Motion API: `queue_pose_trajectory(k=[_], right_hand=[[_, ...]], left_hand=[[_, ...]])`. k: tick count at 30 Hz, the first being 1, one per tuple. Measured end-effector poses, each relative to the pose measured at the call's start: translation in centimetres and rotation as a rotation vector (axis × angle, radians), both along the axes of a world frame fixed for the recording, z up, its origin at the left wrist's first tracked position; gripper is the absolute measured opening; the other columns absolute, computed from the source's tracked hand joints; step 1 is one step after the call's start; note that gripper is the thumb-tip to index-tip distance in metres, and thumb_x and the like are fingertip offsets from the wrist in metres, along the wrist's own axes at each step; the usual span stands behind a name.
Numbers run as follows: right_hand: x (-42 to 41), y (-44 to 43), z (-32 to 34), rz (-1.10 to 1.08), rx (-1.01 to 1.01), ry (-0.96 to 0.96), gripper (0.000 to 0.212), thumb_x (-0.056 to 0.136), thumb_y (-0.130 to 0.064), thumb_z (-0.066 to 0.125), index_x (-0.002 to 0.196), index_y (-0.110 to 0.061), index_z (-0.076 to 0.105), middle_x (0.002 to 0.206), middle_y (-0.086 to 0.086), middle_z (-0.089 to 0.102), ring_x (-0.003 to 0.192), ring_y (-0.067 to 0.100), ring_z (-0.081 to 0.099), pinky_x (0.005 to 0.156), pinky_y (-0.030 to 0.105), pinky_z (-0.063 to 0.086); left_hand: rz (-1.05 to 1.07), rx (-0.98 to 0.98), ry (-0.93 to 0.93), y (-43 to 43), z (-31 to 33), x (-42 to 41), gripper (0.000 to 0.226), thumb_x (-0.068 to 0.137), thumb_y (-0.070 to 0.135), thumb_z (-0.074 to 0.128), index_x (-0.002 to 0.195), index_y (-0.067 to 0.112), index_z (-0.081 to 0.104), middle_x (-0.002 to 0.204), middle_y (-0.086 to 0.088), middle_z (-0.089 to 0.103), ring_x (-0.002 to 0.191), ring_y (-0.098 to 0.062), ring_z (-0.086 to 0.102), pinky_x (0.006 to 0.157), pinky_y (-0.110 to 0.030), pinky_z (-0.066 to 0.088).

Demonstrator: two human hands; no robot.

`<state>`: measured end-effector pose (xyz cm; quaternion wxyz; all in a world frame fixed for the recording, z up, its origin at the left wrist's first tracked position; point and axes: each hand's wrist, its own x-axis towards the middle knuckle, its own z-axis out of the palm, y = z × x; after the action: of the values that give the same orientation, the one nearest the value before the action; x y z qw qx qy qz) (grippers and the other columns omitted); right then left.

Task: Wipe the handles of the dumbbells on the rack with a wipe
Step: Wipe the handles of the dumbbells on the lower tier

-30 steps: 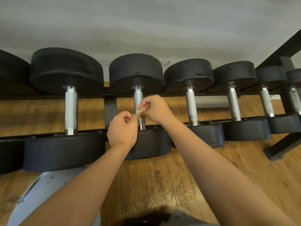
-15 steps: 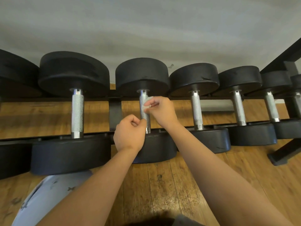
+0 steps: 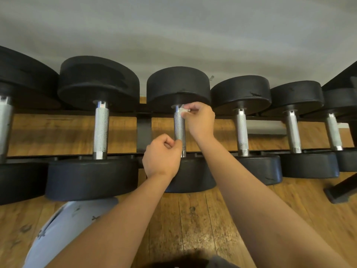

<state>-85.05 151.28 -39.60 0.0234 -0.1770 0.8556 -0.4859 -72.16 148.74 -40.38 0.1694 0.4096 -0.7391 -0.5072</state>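
Note:
Several black dumbbells with knurled steel handles lie side by side on a low black rack [image 3: 144, 130]. My right hand [image 3: 200, 120] pinches a small white wipe [image 3: 182, 110] against the far end of the middle dumbbell's handle [image 3: 179, 128], just below its far head. My left hand [image 3: 162, 155] is curled by the near end of the same handle, thumb and fingers touching the steel. Most of the wipe is hidden inside my right fingers.
Neighbouring handles stand to the left [image 3: 100, 130] and right [image 3: 241, 130] of the one I work on. A black rack foot [image 3: 340, 192] sticks out on the wooden floor at right. My knee in light trousers [image 3: 63, 225] is at lower left. A grey wall rises behind.
My right hand has slid the wipe up the handle from its near part to the far end. The left hand stayed at the near end. The view shifted right.

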Motion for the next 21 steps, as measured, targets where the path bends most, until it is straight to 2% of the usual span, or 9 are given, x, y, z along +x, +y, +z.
queue_pose_trajectory(k=[2, 4, 6, 11, 14, 17, 21], right_hand=[[0.6, -0.3, -0.3, -0.042, -0.029, 0.04, 0.015, 0.088, -0.008, 0.067, 0.101, -0.013, 0.073, 0.102, -0.002, 0.069, 0.092, 0.004, 0.062, 0.076, 0.009, 0.05], [0.8, 0.1, -0.7, 0.025, 0.013, 0.08, 0.016, 0.088, -0.007, 0.066, 0.101, -0.013, 0.073, 0.107, -0.002, 0.067, 0.098, 0.005, 0.061, 0.074, 0.002, 0.044], [0.5, 0.3, -0.5, 0.12, 0.082, 0.099, 0.014, 0.088, -0.008, 0.066, 0.099, -0.013, 0.073, 0.106, -0.005, 0.063, 0.096, 0.004, 0.059, 0.073, 0.002, 0.041], [1.5, -0.6, -0.3, 0.072, 0.157, 0.252, 0.025, 0.091, -0.003, 0.062, 0.114, -0.01, 0.07, 0.118, 0.004, 0.063, 0.108, 0.013, 0.06, 0.089, 0.018, 0.047], [0.8, -0.3, -0.4, 0.212, 0.301, 0.237, 0.026, 0.089, 0.001, 0.06, 0.111, -0.006, 0.071, 0.121, 0.01, 0.062, 0.112, 0.021, 0.058, 0.095, 0.027, 0.047], [0.2, -0.3, 0.8, 0.24, 0.406, 0.138, 0.023, 0.09, -0.004, 0.061, 0.112, -0.008, 0.069, 0.118, 0.008, 0.061, 0.104, 0.017, 0.059, 0.085, 0.019, 0.046], [0.6, -0.1, 0.9, 0.202, 0.38, 0.281, 0.019, 0.09, -0.007, 0.064, 0.107, -0.013, 0.071, 0.117, 0.003, 0.059, 0.105, 0.014, 0.059, 0.083, 0.012, 0.04]], left_hand=[[0.0, 0.003, 0.002, 0.1, 0.1, 0.1, 0.025, 0.091, 0.028, 0.061, 0.068, 0.018, 0.056, 0.06, 0.003, 0.056, 0.057, -0.01, 0.052, 0.055, -0.023, 0.033], [0.001, -0.003, 0.003, 0.1, 0.2, 0.0, 0.026, 0.091, 0.028, 0.061, 0.067, 0.02, 0.054, 0.058, 0.004, 0.052, 0.056, -0.009, 0.05, 0.055, -0.023, 0.033], [0.007, -0.011, 0.0, -0.1, 0.2, 0.0, 0.026, 0.09, 0.029, 0.062, 0.067, 0.02, 0.054, 0.058, 0.005, 0.051, 0.055, -0.008, 0.049, 0.054, -0.022, 0.032], [-0.014, -0.004, 0.013, 0.1, 0.1, 0.1, 0.025, 0.09, 0.028, 0.063, 0.067, 0.021, 0.054, 0.059, 0.005, 0.052, 0.056, -0.008, 0.05, 0.054, -0.023, 0.033], [-0.011, -0.005, 0.021, 0.0, 0.2, 0.0, 0.026, 0.09, 0.028, 0.063, 0.067, 0.022, 0.053, 0.058, 0.006, 0.051, 0.055, -0.008, 0.049, 0.054, -0.022, 0.033], [-0.012, -0.004, 0.016, -0.1, 0.1, 0.1, 0.026, 0.09, 0.029, 0.062, 0.067, 0.021, 0.053, 0.057, 0.006, 0.05, 0.054, -0.008, 0.049, 0.054, -0.023, 0.033], [-0.012, -0.009, 0.03, 0.0, 0.1, 0.0, 0.028, 0.09, 0.029, 0.061, 0.065, 0.023, 0.051, 0.055, 0.007, 0.048, 0.053, -0.007, 0.047, 0.053, -0.023, 0.031]])
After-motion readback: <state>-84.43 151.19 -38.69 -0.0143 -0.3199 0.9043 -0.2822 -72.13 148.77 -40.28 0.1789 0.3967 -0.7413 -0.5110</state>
